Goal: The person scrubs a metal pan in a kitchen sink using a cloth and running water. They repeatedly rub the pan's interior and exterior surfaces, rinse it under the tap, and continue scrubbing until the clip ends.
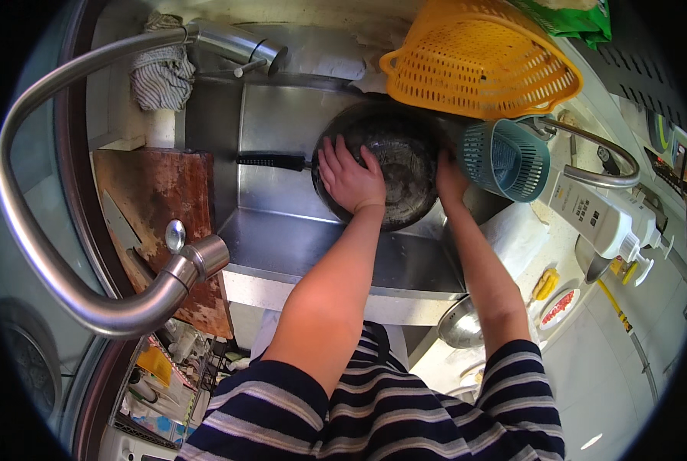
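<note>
A dark, worn frying pan sits in the stainless steel sink, its black handle pointing left. I cannot tell whether its inside or its underside faces up. My left hand lies flat on the left part of the pan, fingers spread. At the opposite rim, my right hand grips the pan's edge, with its fingertips partly lost in shadow. Just right of that hand hangs a blue-green slotted sink basket with a blue scrubber inside.
The arched faucet reaches around the left side, above a wooden cutting board with a knife. Behind the sink's right side stands an orange perforated basket. White pump bottles and a metal bowl are on the right counter.
</note>
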A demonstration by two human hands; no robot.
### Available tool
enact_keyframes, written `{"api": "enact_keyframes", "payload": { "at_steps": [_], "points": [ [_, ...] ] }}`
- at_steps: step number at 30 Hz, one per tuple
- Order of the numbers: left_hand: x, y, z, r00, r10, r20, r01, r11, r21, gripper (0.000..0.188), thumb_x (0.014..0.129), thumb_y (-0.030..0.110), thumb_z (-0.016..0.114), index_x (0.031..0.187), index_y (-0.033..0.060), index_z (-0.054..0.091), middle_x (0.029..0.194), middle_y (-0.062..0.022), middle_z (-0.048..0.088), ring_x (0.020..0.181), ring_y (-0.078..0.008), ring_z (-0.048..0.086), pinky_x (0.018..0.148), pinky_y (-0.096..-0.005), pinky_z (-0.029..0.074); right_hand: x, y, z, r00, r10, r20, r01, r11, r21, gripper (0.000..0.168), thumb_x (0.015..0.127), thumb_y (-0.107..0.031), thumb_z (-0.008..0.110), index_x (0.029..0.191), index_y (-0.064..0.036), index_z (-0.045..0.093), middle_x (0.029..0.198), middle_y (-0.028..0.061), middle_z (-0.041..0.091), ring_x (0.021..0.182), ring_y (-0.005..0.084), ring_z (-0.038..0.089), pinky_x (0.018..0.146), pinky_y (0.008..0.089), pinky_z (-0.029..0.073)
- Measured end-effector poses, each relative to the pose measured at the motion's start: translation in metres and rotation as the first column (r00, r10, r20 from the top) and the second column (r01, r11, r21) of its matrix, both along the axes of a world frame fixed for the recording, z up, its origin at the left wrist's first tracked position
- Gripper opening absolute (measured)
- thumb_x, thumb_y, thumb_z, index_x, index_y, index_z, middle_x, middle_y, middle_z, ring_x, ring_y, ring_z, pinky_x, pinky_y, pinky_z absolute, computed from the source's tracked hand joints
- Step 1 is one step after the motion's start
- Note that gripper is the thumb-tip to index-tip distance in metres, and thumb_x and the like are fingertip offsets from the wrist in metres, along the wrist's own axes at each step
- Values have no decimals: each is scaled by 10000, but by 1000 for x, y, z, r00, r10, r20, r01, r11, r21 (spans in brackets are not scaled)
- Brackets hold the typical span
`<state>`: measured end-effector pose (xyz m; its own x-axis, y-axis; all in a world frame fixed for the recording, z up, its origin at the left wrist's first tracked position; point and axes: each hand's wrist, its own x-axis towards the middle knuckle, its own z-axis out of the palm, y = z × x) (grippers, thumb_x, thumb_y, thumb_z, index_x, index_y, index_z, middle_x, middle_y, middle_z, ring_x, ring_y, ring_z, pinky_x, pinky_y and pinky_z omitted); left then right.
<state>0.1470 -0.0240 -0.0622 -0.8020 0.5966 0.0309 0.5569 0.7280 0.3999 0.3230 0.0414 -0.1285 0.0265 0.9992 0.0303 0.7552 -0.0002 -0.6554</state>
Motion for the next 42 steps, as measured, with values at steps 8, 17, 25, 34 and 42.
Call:
{"api": "enact_keyframes", "payload": {
  "at_steps": [8, 17, 25, 34, 42],
  "points": [
    [-2, -3, -4, 999, -8, 34, 8, 1000, 13, 494, 980, 364, 638, 1394, 96, 612, 1525, -128, 561, 1415, -380, 493, 1192, -517, 367, -98, 21, 71, 955, 294, 35, -294, 956, -14, 265, 910, -179, 660, 1129, -110, 793, 1164, 151, 759, 1035, 375, 726, 897, 456, 583],
    [-3, -4, -1, 999, -14, 44, 13, 1000, 20, 473, 1024, 364, 595, 1403, 81, 599, 1536, -135, 548, 1431, -376, 473, 1197, -498, 358, -42, -19, 57, 963, -250, 104, 268, 932, -245, 294, 959, -208, 638, 1194, -102, 780, 1253, 153, 746, 1176, 323, 698, 994, 434, 556],
    [-2, -5, -6, 997, -9, 82, 6, 999, 38, 442, 1053, 356, 548, 1391, 76, 604, 1533, -140, 551, 1421, -377, 481, 1195, -486, 364, -110, 4, 68, 865, 491, 104, -502, 849, 166, 298, 947, -141, 600, 1195, -104, 763, 1223, 156, 742, 1177, 353, 675, 1065, 480, 509],
    [-2, -6, -5, 999, -1, 38, 0, 999, 40, 433, 1059, 332, 530, 1399, 75, 605, 1521, -141, 567, 1419, -375, 485, 1192, -492, 364, -73, -57, 71, 924, -59, 378, -33, 972, 233, 296, 935, -145, 622, 1204, -83, 729, 1128, 166, 755, 1045, 374, 710, 919, 497, 559],
    [1, -2, -8, 1000, -20, -5, 20, 998, 57, 420, 1042, 323, 559, 1373, 70, 617, 1493, -139, 584, 1407, -359, 499, 1162, -486, 391, -87, -5, 82, 969, 78, 233, -5, 954, -299, 610, 894, -139, 677, 1480, -34, 546, 1497, 214, 562, 1355, 436, 537, 1124, 498, 449]
  ]
}}
